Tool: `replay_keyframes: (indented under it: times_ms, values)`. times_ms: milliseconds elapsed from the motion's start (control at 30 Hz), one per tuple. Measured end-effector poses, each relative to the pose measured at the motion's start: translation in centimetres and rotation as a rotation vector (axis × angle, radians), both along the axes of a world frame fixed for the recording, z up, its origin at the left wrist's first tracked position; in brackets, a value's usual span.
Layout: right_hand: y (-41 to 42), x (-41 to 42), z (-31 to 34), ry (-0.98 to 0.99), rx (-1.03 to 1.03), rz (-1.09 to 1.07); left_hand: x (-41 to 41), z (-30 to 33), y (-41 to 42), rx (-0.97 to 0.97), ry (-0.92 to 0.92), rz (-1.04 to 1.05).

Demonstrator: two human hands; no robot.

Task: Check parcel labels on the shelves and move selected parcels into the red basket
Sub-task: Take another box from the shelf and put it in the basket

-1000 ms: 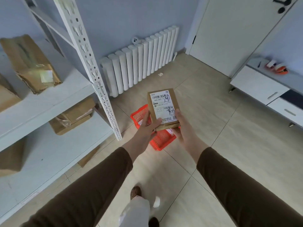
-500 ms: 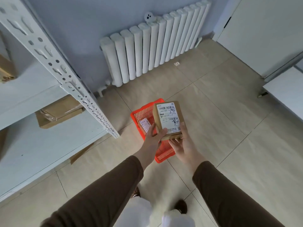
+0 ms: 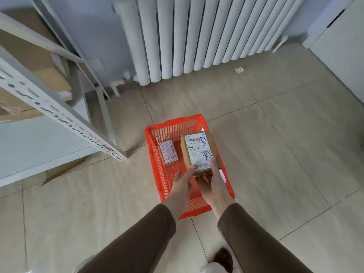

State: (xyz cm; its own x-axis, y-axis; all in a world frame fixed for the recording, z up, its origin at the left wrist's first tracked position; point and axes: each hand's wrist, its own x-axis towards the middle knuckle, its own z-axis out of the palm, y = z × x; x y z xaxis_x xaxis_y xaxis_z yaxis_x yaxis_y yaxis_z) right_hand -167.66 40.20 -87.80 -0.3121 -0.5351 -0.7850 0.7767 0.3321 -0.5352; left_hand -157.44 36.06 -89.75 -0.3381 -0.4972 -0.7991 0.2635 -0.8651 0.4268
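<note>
Floor: beige tiles with thin dark joints.
Red basket: stands on the floor, in front of the radiator.
Shelf: pale metal board left of the red basket, carrying brown cardboard boxes.
Flat cardboard: lies on the floor under the shelf.

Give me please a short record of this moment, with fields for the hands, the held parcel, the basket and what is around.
left hand: grips the near left corner of the held parcel
right hand: grips the near right corner, thumb on the label
held parcel: brown box, white label up, over the red basket
red basket: on the tiled floor
small parcel: lies inside the basket, label up
radiator: white, behind the basket
shelf: at left, holds cardboard parcels
</note>
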Motion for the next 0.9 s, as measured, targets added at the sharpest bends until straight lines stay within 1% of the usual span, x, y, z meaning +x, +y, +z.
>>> replay_keyframes:
  times_ms: [67,100,233,300,433,700,900]
  values:
    - [-0.8,-1.4,-3.6,-0.029,0.019,0.063,-1.4,-4.4,-0.3,0.032,0.006,0.025]
    - [-1.3,-1.8,-5.6,-0.068,0.021,0.049,-2.1,-6.2,-0.5,0.044,0.01,0.039]
    - [-3.2,-2.9,-12.9,-0.028,0.03,0.069,-3.8,-13.6,-1.4,0.061,0.057,0.121]
    - [-4.4,-3.1,-16.8,-0.059,0.003,0.021,-4.4,-16.8,-2.0,0.065,0.079,0.128]
    - [-6.7,-3.5,-22.6,-0.049,0.008,-0.035,-5.7,-21.5,-3.5,0.092,0.095,0.17]
    - [-10.0,-5.2,-29.3,-0.078,0.06,-0.011,-7.1,-28.4,-5.8,0.099,0.075,0.217]
    - [-11.4,-5.8,-31.0,-0.08,0.091,-0.043,-7.7,-31.3,-7.2,0.108,0.062,0.252]
